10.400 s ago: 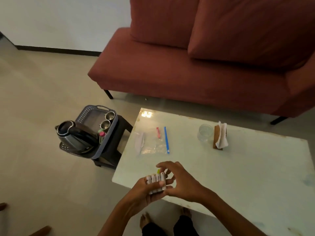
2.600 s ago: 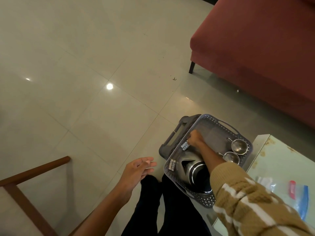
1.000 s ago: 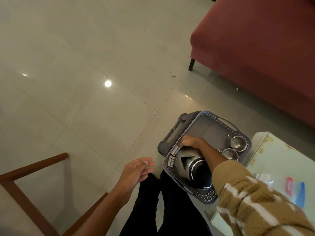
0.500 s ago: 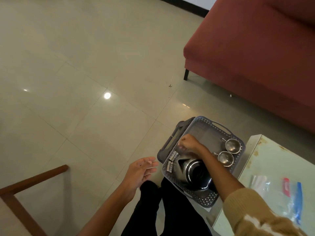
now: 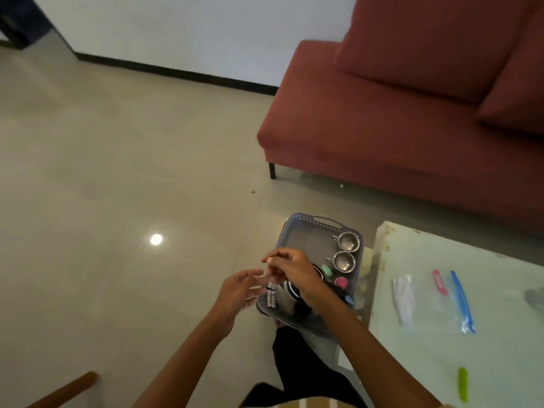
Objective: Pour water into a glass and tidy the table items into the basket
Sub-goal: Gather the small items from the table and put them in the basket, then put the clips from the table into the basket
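Note:
A grey plastic basket sits on a low stand left of the table. It holds two steel cups, a dark kettle and several small batteries against its left wall. My right hand hovers over the kettle, its fingertips pinched together with nothing visible in them. My left hand is just left of the basket with its fingers spread and empty, nearly touching the right hand. The glass is a blur at the right edge.
The pale table carries a clear zip bag with red and blue strips and a small green item. Mint, pink and blue caps lie in the basket. A red sofa stands behind. A wooden chair arm is at lower left.
My right hand has lifted off the batteries in the basket and drawn back toward my left hand, which rose to meet it. The view has tilted up toward the wall.

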`<state>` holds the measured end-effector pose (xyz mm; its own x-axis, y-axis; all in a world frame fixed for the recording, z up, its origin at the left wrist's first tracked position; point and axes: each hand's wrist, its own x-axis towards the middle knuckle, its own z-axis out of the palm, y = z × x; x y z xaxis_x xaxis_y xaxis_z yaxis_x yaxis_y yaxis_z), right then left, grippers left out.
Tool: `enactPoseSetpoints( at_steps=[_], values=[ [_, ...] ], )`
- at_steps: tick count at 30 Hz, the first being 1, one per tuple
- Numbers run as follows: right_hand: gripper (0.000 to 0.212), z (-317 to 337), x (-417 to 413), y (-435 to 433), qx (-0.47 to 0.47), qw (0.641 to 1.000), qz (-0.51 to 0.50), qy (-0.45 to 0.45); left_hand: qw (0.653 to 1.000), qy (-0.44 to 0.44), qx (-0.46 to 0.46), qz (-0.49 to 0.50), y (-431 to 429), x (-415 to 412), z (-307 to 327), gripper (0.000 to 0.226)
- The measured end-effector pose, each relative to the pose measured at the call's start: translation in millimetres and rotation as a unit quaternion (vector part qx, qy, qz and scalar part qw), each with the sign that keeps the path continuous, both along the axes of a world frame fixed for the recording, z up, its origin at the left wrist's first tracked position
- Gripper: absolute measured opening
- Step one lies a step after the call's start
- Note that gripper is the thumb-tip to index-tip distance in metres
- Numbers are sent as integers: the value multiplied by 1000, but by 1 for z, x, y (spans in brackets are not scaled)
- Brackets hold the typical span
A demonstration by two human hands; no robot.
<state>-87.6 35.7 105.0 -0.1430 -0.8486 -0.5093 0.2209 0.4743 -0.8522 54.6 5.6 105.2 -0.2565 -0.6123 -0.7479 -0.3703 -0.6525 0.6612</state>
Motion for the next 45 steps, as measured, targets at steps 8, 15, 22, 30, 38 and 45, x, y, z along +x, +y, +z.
enactPoseSetpoints(
  at_steps=[8,15,22,30,38,45],
  values=[
    [17,29,17,108,44,996,-31,75,997,16,-44,-65,77,5,13,15],
    [18,31,10,210,66,993,3,96,991,69,-15,-112,161,-2,8,20],
    [15,25,-38,273,79,993,-21,84,980,51,-36,-190,219,-47,10,18],
    [12,10,-159,334,107,988,-66,87,975,33,-32,-215,279,-181,7,17],
    [9,-25,-285,393,135,985,-83,66,970,-13,-4,-244,339,-318,-19,18],
    [15,-93,-332,411,172,976,-132,4,962,-43,20,-269,338,-371,-62,24]
  ],
)
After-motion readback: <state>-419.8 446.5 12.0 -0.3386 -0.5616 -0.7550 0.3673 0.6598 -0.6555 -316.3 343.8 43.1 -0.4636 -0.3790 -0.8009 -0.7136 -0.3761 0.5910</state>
